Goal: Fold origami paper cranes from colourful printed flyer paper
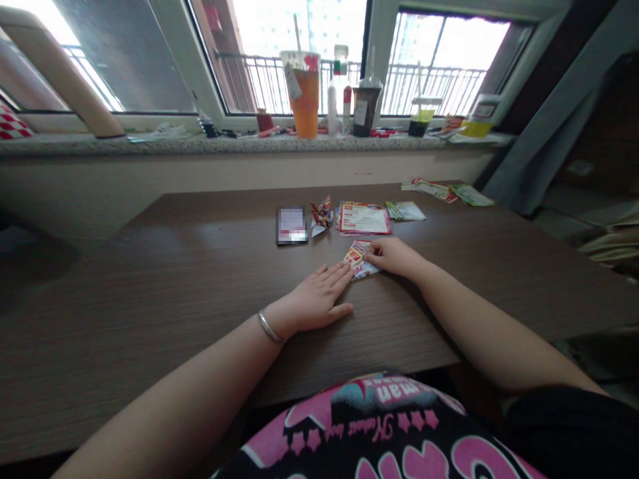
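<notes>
A colourful printed paper [355, 255], folded at least in part, lies on the brown table [174, 286]. My left hand [319, 296] rests flat, its fingers stretched out and their tips on the paper's left edge. On the paper's right side, my right hand [394, 256] has its fingers pinched together on the sheet. Part of the paper is hidden under both hands. Just beyond it lies a stack of printed sheets [364, 218] with a red border. To the left of that stack stands a folded paper piece [321, 216] with several points.
A phone [292, 226] with a blurred screen lies left of the folded piece. More leaflets [405, 211] and papers [434, 191] lie at the back right. On the windowsill [224, 143] stand an orange drink cup [304, 100], a dark drink cup [366, 110] and bottles.
</notes>
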The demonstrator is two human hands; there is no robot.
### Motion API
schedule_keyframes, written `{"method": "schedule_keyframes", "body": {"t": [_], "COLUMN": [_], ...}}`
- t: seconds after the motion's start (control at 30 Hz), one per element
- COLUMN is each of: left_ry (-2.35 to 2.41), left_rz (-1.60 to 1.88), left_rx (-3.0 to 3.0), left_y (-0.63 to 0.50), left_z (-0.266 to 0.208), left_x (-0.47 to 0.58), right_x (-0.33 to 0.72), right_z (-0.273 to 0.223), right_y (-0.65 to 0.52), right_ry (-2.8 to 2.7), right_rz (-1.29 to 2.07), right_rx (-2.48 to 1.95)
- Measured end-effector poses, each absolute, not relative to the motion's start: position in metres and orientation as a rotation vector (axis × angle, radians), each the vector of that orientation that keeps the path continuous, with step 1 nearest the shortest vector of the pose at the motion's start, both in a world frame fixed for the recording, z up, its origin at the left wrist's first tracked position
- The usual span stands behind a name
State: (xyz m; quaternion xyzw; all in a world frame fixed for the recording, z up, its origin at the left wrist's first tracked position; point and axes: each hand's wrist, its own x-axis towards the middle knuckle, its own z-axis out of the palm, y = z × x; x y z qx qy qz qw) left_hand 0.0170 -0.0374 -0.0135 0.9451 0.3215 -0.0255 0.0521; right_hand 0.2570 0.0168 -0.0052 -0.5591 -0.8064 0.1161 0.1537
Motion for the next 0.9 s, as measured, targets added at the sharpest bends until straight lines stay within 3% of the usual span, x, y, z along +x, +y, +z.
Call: {"method": "schedule_keyframes", "body": {"t": [0.9], "left_ry": [0.888], "left_rz": [-0.022], "left_rx": [2.873], "left_y": [-0.038], "left_z": [-0.011], "left_x": [0.017], "right_x": [0.279], "right_z": [-0.006], "right_y": [0.03], "right_ry": [-2.321], "right_rz": [0.365], "right_rx": [-1.78]}}
